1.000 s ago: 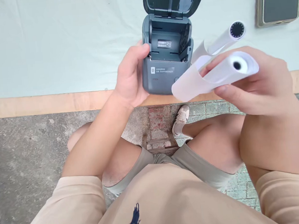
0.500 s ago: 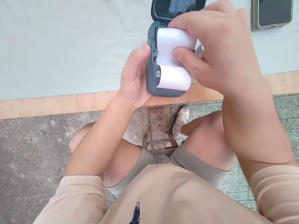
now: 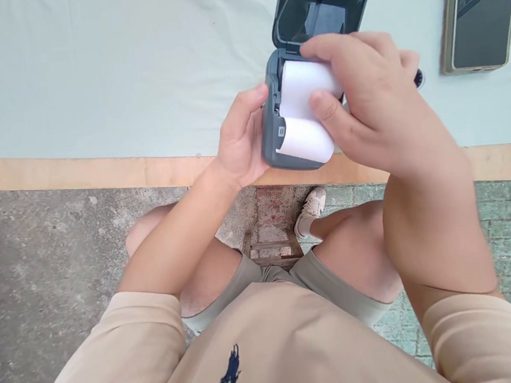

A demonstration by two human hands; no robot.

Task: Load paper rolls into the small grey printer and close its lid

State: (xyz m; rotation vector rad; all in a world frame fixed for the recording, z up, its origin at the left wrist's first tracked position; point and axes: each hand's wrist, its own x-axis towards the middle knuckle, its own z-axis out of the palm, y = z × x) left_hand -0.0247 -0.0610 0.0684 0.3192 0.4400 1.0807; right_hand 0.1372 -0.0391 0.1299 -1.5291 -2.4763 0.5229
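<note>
My left hand [image 3: 244, 135] grips the left side of a dark grey portable printer [image 3: 269, 127], its thumb on the edge. The printer's lid [image 3: 319, 8] is swung up and away from me. A white paper roll [image 3: 306, 84] sits inside, and its loose end curls toward me over the printer's front. My right hand [image 3: 373, 96] is closed over the right side of the roll, thumb on the paper and index fingertip by the hinge. The other right fingers are partly hidden. A small dark round piece [image 3: 419, 78] with a pale rim pokes out beyond that hand's knuckles.
A phone [image 3: 476, 19] lies at the upper right of the table, which has a pale cover [image 3: 113, 73] and a wooden front edge [image 3: 77, 175]. Below it are my knees, a wooden stool [image 3: 273, 253] and a shoe [image 3: 313, 204].
The view has tilted slightly, so printer, hands and phone sit a little lower and farther right. My right hand stays on the paper roll; the dark round piece now shows beyond it.
</note>
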